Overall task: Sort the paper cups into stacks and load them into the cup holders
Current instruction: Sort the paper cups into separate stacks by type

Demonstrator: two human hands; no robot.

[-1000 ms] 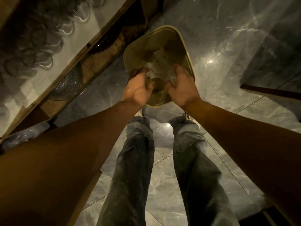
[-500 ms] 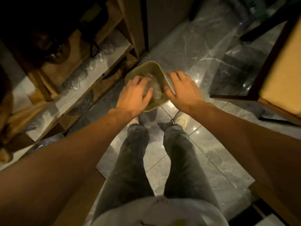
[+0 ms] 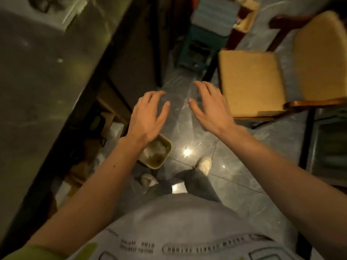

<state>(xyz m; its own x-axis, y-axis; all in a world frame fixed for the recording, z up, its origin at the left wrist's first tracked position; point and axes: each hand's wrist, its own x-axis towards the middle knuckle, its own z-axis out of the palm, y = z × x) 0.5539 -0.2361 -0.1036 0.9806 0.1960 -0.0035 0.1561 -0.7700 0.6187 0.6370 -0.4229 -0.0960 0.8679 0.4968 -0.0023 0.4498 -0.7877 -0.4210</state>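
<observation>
Hovering above the floor, left hand (image 3: 148, 117) and right hand (image 3: 208, 107), each grip spread apart, holding nothing

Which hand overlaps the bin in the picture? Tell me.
The left hand: its wrist covers the upper left corner of the olive-green bin on the floor. The right hand is off toward the yellow-cushioned chair, clear of the bin.

1. The floor (image 3: 234, 166) is glossy, veined grey stone tile, mirroring a lamp.
2. The chair (image 3: 251, 81) has matt, coarse yellow cloth padding on a polished dark wood frame.
3. The bin (image 3: 168, 147) looks like smooth, dull olive plastic.
4. The countertop (image 3: 33, 72) is smooth grey stone.
</observation>
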